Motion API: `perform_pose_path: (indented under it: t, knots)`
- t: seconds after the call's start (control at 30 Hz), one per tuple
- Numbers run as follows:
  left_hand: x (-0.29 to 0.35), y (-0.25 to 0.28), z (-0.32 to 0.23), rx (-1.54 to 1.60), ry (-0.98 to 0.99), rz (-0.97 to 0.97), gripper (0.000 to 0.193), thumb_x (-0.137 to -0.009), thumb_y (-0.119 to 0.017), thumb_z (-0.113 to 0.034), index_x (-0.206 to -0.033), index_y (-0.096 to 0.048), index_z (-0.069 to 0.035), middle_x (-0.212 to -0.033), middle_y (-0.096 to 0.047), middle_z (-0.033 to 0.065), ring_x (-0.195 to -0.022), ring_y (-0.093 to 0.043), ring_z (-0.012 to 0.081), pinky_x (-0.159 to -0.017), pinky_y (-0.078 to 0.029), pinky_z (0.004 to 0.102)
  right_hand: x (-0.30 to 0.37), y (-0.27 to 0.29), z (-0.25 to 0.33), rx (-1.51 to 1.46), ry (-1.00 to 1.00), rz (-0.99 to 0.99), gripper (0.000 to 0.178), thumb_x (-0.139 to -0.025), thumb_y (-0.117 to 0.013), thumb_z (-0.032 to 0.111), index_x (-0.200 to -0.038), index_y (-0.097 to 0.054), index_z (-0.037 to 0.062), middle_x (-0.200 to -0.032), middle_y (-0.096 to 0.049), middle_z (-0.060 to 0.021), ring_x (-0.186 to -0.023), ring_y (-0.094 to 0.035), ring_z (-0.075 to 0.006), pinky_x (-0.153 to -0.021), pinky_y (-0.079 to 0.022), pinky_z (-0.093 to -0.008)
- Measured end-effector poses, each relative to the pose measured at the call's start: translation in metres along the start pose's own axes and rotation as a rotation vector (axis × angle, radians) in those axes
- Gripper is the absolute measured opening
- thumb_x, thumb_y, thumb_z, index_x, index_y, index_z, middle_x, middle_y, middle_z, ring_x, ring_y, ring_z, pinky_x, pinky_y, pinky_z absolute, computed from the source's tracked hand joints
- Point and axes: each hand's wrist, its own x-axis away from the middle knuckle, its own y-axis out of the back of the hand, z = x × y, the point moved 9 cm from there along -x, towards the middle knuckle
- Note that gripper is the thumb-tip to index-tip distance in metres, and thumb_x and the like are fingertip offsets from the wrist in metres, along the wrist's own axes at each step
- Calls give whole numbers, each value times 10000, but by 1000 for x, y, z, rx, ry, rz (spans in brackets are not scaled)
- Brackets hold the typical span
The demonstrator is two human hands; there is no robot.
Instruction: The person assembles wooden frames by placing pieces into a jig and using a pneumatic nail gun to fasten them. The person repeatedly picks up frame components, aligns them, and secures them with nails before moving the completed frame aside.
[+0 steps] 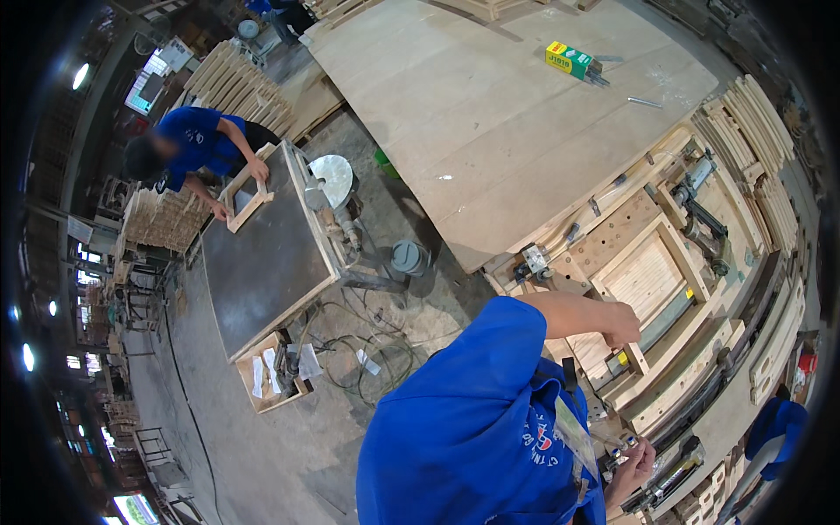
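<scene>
My left hand (622, 325) is closed over the near rail of a light wooden frame (680, 252), which lies inside a wooden jig (669, 398). The frame surrounds a pale slatted panel (640, 274). Below it, beside the jig's near end, my right hand (636, 464) has its fingers curled next to small brass-tipped fittings (623, 444); what they hold is hidden. Air-cylinder clamps sit around the jig: one (535, 260) at the near left corner, another (705, 241) at the far side. My blue sleeve and chest cover part of the jig's near edge.
A large plywood table (490, 140) adjoins the jig, bearing a green-yellow box (570, 60) and a metal strip (645, 102). At left, a co-worker (197, 144) holds a small wooden frame (251, 208) on a dark table (262, 271). Hoses (376, 337) and a grey bucket (409, 258) lie between.
</scene>
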Motion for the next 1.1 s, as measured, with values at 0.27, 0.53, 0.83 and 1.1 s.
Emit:
perform_pose_path:
  t: [0.27, 0.53, 0.83, 1.1]
  knots:
    - [5, 108, -71, 11, -98, -146, 246, -832, -774, -266, -887, -756, -27, -827, -756, 199, -844, -749, 400, -733, -582, 503, -5, 21, 30, -41, -21, -28, 270, -1093, -623, 285, -1105, -695, 25, -716, -513, 37, -617, -401, -19, -535, -266, -202]
    - [147, 194, -64, 71, 60, -478, 294, -973, -694, -296, -1053, -634, -19, -927, -716, 166, -906, -730, 382, -769, -562, 499, -14, 56, 36, -440, 26, -217, 223, -1101, -606, 243, -1145, -669, 33, -731, -546, 38, -560, -382, -2, -485, -274, -169]
    - [310, 181, 68, 95, 741, -637, 377, -995, -670, -343, -1138, -576, -7, -958, -717, 187, -908, -728, 389, -755, -572, 508, -31, -12, 73, -6, -7, -31, 330, -1072, -628, 279, -1175, -693, -27, -852, -645, -74, -743, -586, -154, -657, -474, -304]
    - [440, 153, 225, -142, 1172, -686, 381, -964, -707, -341, -1160, -628, -23, -1025, -728, 189, -961, -726, 384, -784, -576, 516, -29, -72, 130, 200, -30, 18, 384, -1064, -648, 346, -1144, -705, -25, -956, -665, -117, -773, -556, -167, -645, -444, -325]
